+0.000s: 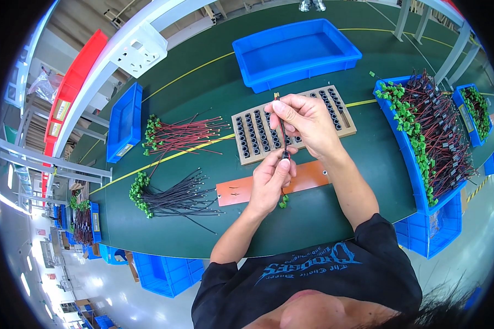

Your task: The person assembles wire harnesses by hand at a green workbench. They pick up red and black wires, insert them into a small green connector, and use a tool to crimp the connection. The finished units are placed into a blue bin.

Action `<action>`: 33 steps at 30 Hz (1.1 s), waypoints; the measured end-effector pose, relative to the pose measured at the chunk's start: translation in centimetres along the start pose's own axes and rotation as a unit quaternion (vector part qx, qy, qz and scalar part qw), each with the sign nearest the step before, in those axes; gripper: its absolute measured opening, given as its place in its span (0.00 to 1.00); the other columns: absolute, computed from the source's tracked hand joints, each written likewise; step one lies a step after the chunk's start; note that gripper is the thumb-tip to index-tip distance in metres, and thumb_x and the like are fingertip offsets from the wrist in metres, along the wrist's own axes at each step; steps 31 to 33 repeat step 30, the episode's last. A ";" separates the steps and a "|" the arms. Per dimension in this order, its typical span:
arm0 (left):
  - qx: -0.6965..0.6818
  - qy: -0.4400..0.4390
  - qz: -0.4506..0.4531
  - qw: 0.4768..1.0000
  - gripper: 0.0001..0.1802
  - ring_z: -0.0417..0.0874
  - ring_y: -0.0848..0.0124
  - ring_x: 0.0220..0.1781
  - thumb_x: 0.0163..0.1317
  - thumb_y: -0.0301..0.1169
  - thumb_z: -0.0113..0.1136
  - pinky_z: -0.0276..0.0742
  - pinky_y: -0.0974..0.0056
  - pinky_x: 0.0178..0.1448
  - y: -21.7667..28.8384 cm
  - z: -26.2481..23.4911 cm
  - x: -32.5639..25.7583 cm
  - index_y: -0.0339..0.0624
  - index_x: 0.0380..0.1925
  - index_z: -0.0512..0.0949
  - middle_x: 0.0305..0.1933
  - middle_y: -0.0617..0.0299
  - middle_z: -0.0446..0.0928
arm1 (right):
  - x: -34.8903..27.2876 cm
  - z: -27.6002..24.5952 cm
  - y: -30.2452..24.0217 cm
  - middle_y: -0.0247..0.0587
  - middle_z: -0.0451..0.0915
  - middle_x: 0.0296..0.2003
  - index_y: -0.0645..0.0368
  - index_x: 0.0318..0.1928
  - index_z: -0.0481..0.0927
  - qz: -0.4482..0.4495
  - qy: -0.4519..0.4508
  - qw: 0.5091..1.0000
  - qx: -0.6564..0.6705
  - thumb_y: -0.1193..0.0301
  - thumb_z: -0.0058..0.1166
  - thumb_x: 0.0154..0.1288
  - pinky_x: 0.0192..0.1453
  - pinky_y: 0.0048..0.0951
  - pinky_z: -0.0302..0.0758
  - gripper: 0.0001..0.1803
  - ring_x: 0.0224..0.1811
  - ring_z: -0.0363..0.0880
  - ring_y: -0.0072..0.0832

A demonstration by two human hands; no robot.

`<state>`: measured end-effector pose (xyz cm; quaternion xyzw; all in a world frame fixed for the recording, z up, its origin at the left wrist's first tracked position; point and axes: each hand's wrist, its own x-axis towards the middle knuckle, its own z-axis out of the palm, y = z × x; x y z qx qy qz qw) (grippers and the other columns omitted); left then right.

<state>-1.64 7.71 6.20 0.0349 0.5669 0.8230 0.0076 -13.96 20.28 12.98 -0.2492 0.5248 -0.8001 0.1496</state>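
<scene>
A thin dark wire lead (284,134) runs between my two hands above the bench. My right hand (308,122) pinches its upper end, where small brass-coloured tips stick out past the fingers. My left hand (271,178) is lower and closed round the lead at a small black part, mostly hidden by the fingers. A green connector (283,203) hangs below my left hand, apparently on the same lead. Behind the hands lies a wooden tray (250,160) with rows of black round parts. Under my left hand is an orange-brown strip (233,194) with small dark bits on it.
Left of the strip lie black wires (178,197) and red wires (189,134) with green connectors. A blue bin (414,170) at right holds finished-looking leads. A blue tray (296,74) stands at the back, another blue tray (115,123) at the left beside a white socket frame (139,50).
</scene>
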 end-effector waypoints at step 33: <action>0.047 -0.006 -0.015 0.999 0.15 0.69 0.80 0.19 0.82 0.39 0.49 0.61 0.71 0.19 -1.0 -1.2 -0.6 0.38 0.45 0.76 0.24 0.64 0.73 | -5.3 -0.6 1.7 0.51 0.86 0.40 0.60 0.42 0.83 -0.069 -0.013 0.945 -0.320 0.62 0.57 0.76 0.52 0.40 0.80 0.13 0.42 0.86 0.38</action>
